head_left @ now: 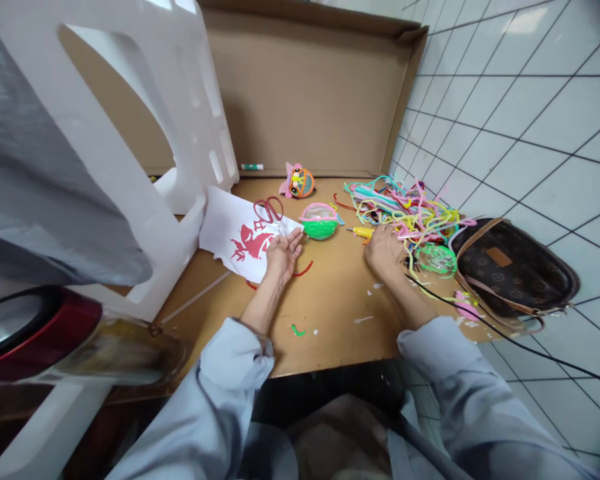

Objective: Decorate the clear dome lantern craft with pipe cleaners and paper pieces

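Observation:
My left hand [282, 255] lies over the edge of a white sheet with red print [220, 223], fingers stretched out and nothing visible in them. Just past its fingertips stands a small bowl shape [320, 228], green below with a pink fuzzy rim. Red-handled scissors [269, 210] rest on the sheet, their blades partly hidden by the hand. My right hand [384, 253] is closed around a yellow glue gun [363, 232], whose nozzle points left towards the bowl. A black cord [480, 323] trails from near this hand to the right.
Coloured pipe cleaners [405, 207] are heaped behind my right hand, near a green wound piece [436, 259] and a brown handbag [520, 267]. At the back sit an orange-trimmed figure [300, 181] and a marker [252, 167]. A white plastic stool [200, 113] stands left.

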The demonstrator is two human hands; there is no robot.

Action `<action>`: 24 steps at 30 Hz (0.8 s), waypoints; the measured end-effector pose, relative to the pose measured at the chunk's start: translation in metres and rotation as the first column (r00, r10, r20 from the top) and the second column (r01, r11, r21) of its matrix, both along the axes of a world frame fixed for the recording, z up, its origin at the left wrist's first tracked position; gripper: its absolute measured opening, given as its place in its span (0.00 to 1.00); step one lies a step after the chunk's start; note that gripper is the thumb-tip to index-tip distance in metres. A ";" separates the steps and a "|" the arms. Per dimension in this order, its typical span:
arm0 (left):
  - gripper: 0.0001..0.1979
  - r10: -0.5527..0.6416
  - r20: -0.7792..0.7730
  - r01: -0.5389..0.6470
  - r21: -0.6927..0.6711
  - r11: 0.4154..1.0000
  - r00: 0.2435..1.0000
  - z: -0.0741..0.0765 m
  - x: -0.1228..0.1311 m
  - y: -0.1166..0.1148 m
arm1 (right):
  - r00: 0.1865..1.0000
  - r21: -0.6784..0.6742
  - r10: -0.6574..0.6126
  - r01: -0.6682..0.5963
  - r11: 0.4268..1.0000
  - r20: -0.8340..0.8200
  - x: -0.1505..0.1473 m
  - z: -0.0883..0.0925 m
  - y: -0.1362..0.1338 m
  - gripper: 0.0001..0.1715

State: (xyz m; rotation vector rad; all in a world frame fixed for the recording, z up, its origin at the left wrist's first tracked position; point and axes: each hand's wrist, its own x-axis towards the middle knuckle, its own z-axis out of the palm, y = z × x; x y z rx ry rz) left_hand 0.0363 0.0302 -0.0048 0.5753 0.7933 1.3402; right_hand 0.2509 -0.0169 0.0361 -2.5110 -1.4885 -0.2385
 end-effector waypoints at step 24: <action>0.09 0.180 -0.067 -0.178 0.034 0.984 0.981 0.001 -0.003 0.007 | 0.907 0.057 0.191 -0.183 0.981 -0.376 -0.058 0.025 0.091 0.42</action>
